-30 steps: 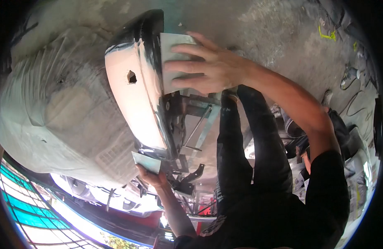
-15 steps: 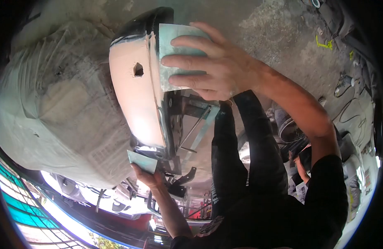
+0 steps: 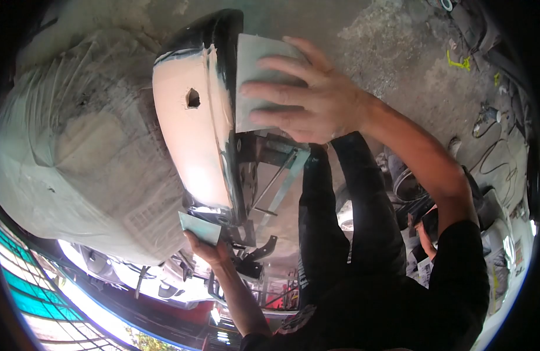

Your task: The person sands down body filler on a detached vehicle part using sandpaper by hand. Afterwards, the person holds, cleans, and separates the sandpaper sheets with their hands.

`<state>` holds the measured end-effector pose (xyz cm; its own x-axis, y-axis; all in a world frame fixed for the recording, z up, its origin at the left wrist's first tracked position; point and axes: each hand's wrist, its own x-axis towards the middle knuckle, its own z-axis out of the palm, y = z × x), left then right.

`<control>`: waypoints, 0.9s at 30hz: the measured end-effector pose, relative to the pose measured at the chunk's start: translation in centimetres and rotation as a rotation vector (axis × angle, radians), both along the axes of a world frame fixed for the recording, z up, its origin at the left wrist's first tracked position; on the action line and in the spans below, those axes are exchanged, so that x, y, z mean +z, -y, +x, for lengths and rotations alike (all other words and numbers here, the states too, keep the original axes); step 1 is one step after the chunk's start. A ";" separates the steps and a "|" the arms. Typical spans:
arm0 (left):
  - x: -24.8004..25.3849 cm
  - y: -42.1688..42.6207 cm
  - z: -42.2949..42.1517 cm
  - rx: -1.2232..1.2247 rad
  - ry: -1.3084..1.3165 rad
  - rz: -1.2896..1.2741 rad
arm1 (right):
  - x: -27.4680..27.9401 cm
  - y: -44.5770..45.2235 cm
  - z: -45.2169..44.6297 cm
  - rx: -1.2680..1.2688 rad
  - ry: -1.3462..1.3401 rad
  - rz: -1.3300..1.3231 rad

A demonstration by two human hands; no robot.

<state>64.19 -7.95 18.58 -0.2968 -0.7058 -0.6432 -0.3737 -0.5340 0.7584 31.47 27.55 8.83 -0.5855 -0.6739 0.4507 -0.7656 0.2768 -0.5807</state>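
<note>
A long curved black panel [image 3: 223, 35], which looks like a vehicle part, is covered along its face with smooth beige filler [image 3: 185, 134], with a jagged hole near its upper end. My right hand [image 3: 316, 96] grips a flat, thin rectangular spreader [image 3: 255, 58], its fingers spread over the sheet, just right of the panel's ridged edge. Whether the spreader touches the panel I cannot tell. My left hand [image 3: 210, 250] holds a smaller pale green plate [image 3: 201, 228] by its lower edge, near the panel's lower end.
A plastic-draped bulky object [image 3: 100, 140] stands left of the panel. Below the panel is a metal support stand [image 3: 276, 152]. A bucket [image 3: 405, 180] sits on the right behind my legs, and another person's arm [image 3: 425, 238] shows there. Cables and clutter line the floor's right side.
My right hand has moved slightly right with the spreader, away from the panel's edge, and the sheet has tilted, looking greyer. My left hand and its plate have stayed put.
</note>
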 end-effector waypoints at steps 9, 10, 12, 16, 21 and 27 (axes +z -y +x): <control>0.1 -0.3 -0.3 -0.014 -0.006 -0.004 | 1.4 1.7 -0.1 0.065 -0.022 0.054; 0.2 -0.4 -0.4 -0.013 -0.005 -0.004 | 1.0 1.6 0.0 0.068 0.007 0.038; 0.2 -0.6 -0.6 -0.006 0.021 -0.037 | -0.3 1.4 0.4 0.071 0.037 0.023; 0.3 -0.3 -0.2 -0.002 -0.017 0.012 | -1.9 0.5 1.4 0.039 0.025 0.008; 0.2 -0.8 -0.8 -0.006 0.018 -0.045 | 0.5 0.6 1.3 0.011 0.061 -0.004; 0.0 0.2 0.3 -0.041 -0.040 0.017 | 2.2 2.3 1.7 0.020 -0.025 -0.004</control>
<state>64.51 -8.12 18.58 -0.3510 -0.6814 -0.6422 -0.3650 -0.5321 0.7640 33.19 25.27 11.07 -0.5600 -0.6837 0.4679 -0.7855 0.2587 -0.5621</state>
